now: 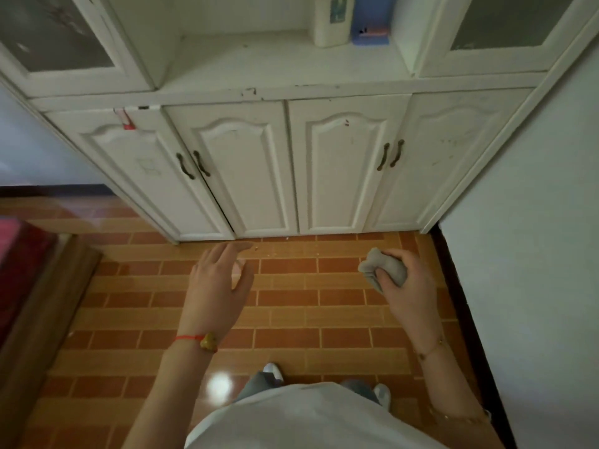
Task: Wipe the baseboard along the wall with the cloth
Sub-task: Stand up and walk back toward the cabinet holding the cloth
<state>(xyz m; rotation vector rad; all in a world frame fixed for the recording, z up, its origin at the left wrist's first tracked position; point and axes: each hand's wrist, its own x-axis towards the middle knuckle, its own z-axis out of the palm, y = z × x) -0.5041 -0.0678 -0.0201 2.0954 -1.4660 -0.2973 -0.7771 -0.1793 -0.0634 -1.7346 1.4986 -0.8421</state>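
Note:
My right hand (410, 283) grips a crumpled grey cloth (384, 268), held in the air above the tiled floor. A dark baseboard (466, 306) runs along the foot of the white wall on the right, a short way right of that hand. Another dark baseboard strip (55, 188) shows at the far left under the left wall. My left hand (220, 280) hovers over the floor with its fingers relaxed and holds nothing.
A white cabinet (291, 170) with four lower doors stands straight ahead against the wall. A wooden bed frame (42, 303) with red bedding lies at the left. Orange and brown floor tiles (308, 319) lie between them; small crumbs lie near the cabinet's foot.

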